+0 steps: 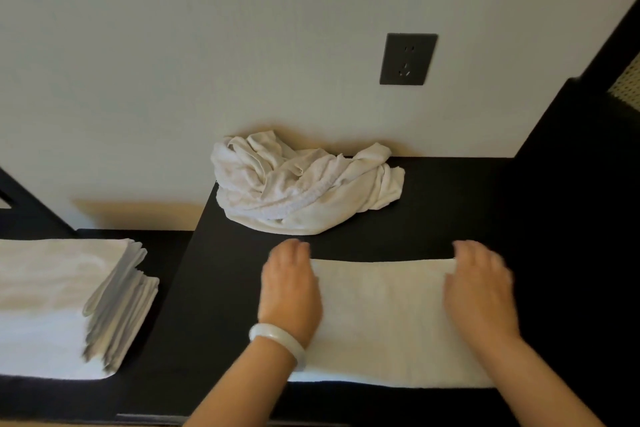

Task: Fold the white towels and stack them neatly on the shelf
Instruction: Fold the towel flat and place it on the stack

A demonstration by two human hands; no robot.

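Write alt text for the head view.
The left hand and right hand rest palm-down on the ends of a white towel on a black surface. A crumpled towel pile lies behind against the wall; folded towels stack at left.

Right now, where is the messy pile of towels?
In the head view, the messy towel pile sits at the back of the black counter, against the wall, below and left of the dark wall socket and just behind the flat towel.
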